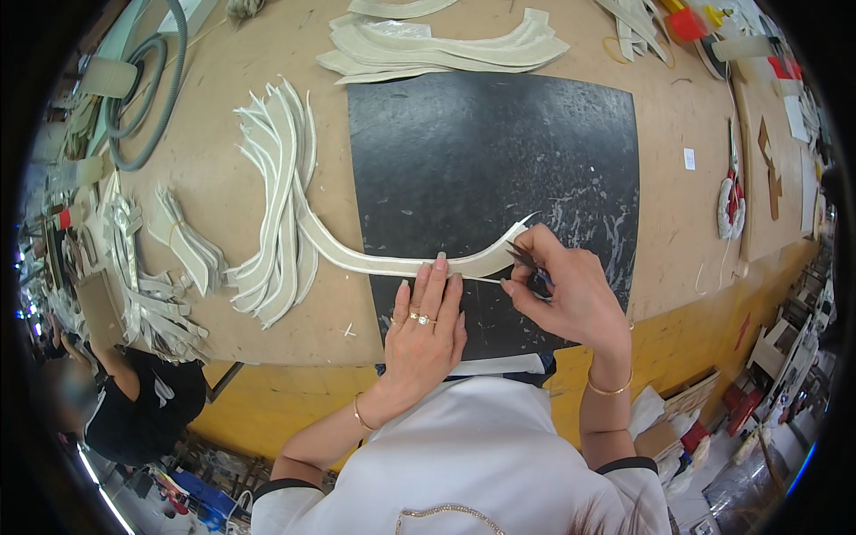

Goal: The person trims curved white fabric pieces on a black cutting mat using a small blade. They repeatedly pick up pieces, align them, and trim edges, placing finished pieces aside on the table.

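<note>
A long, curved beige strip (406,266) with white edging lies across a black mat (499,152). Flat on the middle of the strip rests my left hand (424,323), its fingers stretched out and pressing it down. My right hand (571,285) is closed around small dark thread snips (528,260), whose blades point left over the strip's right end. A thin white strand runs along the lower edge toward my right thumb; whether the thumb pinches it I cannot tell. The strip's left end meets a pile of similar curved pieces (281,192).
More beige pieces (446,45) are stacked beyond the mat. At the left lie a small tied bundle (189,241) and a heap of strips (143,285). Red-handled scissors (731,201) with white wrapping lie at the right. A grey hose (169,107) coils at the far left. Another person (147,401) is at lower left.
</note>
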{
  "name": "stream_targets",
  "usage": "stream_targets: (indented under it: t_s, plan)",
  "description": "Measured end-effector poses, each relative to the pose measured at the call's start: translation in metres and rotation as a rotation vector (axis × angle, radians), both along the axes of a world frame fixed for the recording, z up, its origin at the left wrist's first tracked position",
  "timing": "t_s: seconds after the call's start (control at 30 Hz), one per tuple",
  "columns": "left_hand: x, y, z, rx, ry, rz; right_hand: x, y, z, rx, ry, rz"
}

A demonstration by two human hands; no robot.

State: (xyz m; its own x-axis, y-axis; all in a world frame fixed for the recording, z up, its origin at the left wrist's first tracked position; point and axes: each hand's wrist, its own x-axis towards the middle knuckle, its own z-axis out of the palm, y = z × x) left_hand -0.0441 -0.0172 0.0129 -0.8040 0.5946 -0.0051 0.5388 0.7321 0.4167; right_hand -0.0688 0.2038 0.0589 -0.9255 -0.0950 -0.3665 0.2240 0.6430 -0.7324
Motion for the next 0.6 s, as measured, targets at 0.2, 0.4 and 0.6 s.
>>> stream_targets:
  t_s: [0.2, 0.4, 0.6]
  plan:
    - [-0.001, -0.001, 0.003, -0.034, 0.022, -0.025, -0.005, -0.001, -0.005, 0.032, 0.072, -0.004]
    - [0.004, 0.015, 0.007, -0.073, 0.011, 0.026, -0.009, -0.004, -0.001, 0.118, 0.041, 0.018]
    - [0.007, 0.007, 0.003, -0.019, -0.108, 0.051, -0.008, -0.009, 0.003, 0.127, 0.025, 0.022]
